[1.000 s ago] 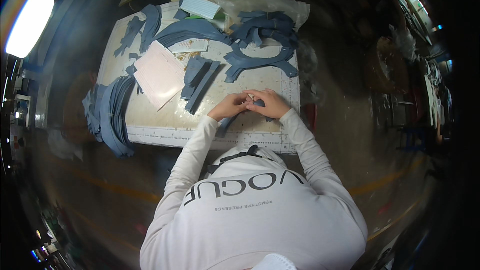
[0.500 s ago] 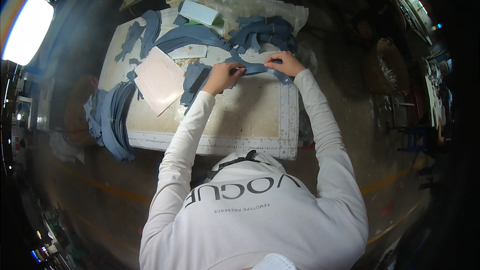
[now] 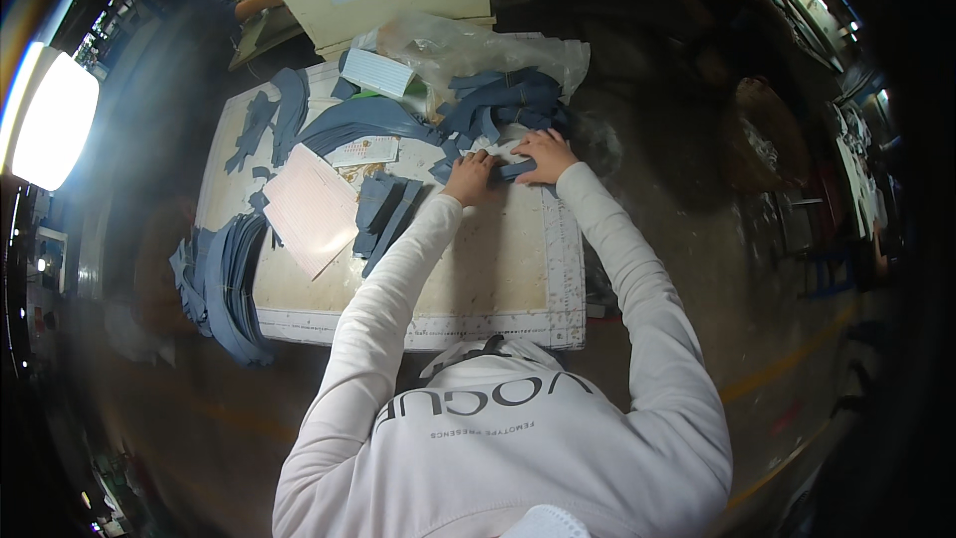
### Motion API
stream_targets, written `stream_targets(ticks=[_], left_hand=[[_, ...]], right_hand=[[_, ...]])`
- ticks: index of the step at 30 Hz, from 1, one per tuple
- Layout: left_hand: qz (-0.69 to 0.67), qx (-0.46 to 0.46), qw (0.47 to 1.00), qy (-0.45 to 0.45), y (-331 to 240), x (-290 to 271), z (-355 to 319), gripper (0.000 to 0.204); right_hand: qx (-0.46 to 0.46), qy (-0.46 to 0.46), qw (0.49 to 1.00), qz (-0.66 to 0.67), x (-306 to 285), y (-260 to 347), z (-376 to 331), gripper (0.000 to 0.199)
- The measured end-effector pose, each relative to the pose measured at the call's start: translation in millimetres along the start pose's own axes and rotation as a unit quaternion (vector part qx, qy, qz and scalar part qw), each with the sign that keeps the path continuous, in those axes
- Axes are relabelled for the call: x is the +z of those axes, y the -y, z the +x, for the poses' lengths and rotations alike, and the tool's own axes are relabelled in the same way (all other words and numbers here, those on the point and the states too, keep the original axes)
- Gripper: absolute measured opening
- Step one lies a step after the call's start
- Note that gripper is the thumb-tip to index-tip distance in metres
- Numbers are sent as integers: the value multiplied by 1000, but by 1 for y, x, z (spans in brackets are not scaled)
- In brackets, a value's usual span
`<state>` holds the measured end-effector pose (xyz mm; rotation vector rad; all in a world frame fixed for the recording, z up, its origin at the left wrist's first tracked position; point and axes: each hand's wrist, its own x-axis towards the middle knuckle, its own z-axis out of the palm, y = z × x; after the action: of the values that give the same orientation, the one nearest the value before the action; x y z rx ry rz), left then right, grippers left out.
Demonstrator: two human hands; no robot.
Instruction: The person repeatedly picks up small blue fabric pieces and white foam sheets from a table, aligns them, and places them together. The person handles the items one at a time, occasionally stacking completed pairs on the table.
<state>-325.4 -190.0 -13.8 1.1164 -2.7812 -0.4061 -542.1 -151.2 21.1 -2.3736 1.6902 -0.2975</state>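
A blue fabric strip (image 3: 511, 170) lies across the far right part of the table, with my hands at its two ends. My left hand (image 3: 470, 179) has its fingers curled onto the left end. On the right end my right hand (image 3: 544, 156) bends over the cloth, thumb and fingers around it; the part beneath the palm is hidden. Just beyond my hands sits a tied heap of blue fabric pieces (image 3: 508, 103). A small stack of blue pieces (image 3: 382, 215) rests left of my left forearm.
The white-edged table (image 3: 478, 327) also bears a pink lined sheet (image 3: 312, 209), a curved fan of blue pieces (image 3: 363, 120), a white card (image 3: 378, 73) and clear plastic wrap (image 3: 448, 45). A long blue bundle (image 3: 234, 284) hangs over the left edge. A cream box (image 3: 388, 5) stands behind.
Both hands have drawn closer together and moved slightly down in the picture. The strip, earlier stretched out in a curve between them, now shows only as a short length. The view has shifted a little.
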Motion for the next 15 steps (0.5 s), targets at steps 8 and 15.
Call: stream_targets(ticks=[8, 15], left_hand=[[-21, 11, 999, 26, -9, 0, -32, 49], [-163, -180, 965, 95, -34, 5, -91, 47]], right_hand=[[-28, 52, 998, 20, 21, 28, -8, 43], [161, -123, 946, 252, 19, 66, -75, 38]])
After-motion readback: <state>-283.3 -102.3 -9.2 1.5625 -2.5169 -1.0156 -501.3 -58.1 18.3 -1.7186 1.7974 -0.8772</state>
